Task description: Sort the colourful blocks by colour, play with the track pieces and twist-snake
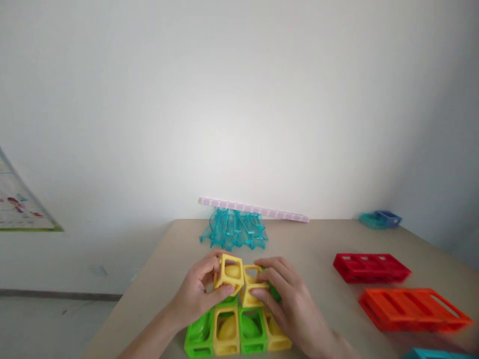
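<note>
My left hand [202, 286] pinches a yellow open-sided cube block [231, 269], which is tilted and has a rounded form inside. Right beside it, my right hand [290, 296] is closed on another yellow cube block [250, 294]; a green block [276, 293] shows partly behind its fingers. Below both hands is a row of cube blocks, alternating green [200, 335] and yellow [226, 333], with a green one [253, 331] and a yellow one [277, 339] to the right. My right hand covers part of the last. Whether the two held blocks are joined I cannot tell.
Red [370, 269] and orange [415, 309] slotted frames lie on the table [310, 269] at right, with a blue edge [434, 354] below. Clear teal pieces [235, 230] and a lilac strip [254, 209] sit by the wall. Small blue containers [387, 218] are far right.
</note>
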